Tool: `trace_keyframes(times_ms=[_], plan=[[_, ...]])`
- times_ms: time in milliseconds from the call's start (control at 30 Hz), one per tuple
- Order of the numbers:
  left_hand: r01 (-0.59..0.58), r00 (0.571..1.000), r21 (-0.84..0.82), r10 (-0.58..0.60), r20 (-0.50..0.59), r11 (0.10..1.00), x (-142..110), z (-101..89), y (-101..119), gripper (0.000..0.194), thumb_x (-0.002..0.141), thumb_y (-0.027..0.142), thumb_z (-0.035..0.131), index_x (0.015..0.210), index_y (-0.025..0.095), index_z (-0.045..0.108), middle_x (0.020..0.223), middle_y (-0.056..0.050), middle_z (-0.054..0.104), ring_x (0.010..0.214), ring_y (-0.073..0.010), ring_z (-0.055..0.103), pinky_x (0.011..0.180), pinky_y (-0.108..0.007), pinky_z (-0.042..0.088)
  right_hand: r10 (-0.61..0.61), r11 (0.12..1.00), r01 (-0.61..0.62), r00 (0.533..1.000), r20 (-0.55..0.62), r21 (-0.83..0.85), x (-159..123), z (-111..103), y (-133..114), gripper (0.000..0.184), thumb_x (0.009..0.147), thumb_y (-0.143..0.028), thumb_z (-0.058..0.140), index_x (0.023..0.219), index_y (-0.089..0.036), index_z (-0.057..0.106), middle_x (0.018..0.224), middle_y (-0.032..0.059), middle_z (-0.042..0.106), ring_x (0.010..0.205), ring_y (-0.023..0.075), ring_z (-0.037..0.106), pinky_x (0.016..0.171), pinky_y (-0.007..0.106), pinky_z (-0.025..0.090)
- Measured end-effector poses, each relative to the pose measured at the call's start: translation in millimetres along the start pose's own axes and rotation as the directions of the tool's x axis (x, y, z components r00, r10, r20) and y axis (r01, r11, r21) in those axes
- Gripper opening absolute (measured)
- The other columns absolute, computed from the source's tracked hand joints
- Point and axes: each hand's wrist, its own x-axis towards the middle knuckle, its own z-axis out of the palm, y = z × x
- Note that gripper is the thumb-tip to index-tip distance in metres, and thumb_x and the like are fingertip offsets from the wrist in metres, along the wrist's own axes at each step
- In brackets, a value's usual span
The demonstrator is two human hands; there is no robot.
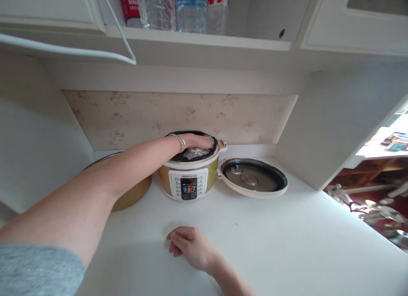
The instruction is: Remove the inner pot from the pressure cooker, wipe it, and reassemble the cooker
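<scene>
My left hand (202, 141) reaches down inside the electric pressure cooker (165, 179), with its fingers mostly hidden by the pot's rim. A crumpled greyish cloth (195, 154) shows under and around that hand, which appears closed on it. Two thin bangles circle the left wrist. The cooker has a white control panel with a dark display on its front. Its round lid (253, 179) lies on the right, inner side up, beside the cooker's body. Closer to me, my right hand (191, 245) is low over the white counter, its fingers loosely curled together with nothing visible in them.
A brownish-gold round pot (134, 196) stands left of the cooker, partly behind my left forearm. Above, an open cupboard shelf (207, 38) holds plastic bottles (191, 11). A white curved rod (70, 51) hangs at upper left. Metal kitchenware (379, 215) lies beyond the counter's right edge.
</scene>
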Motion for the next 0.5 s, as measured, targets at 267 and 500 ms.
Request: trace_keyframes(times_ms=[267, 500], plan=[[0.065, 0.987, -0.112, -0.08, -0.136, 0.992, 28, -8.2, 6, 0.007, 0.071, 0.012, 0.056, 0.074, 0.013, 0.062, 0.065, -0.009, 0.064, 0.067, -0.0212, 0.064, 0.064, -0.031, 0.052, -0.008, 1.0, 0.008, 1.0, 0.021, -0.005, 1, -3, 4, 0.022, 0.086, -0.027, 0.044, 0.083, -0.015, 0.063, 0.072, 0.0017, 0.062, 0.062, 0.0102, 0.055, 0.06, 0.022, 0.042], [0.056, 0.955, -0.03, -0.044, 0.292, 0.998, -11, -9.0, -4, 0.027, 0.055, -0.002, 0.059, 0.073, 0.014, 0.068, 0.061, -0.003, 0.065, 0.063, -0.0183, 0.063, 0.064, -0.028, 0.052, -0.035, 0.996, 0.037, 0.999, 0.025, -0.086, -2, -5, 1, 0.025, 0.087, -0.03, 0.044, 0.079, -0.015, 0.062, 0.072, 0.0015, 0.063, 0.064, 0.0108, 0.057, 0.06, 0.021, 0.042]])
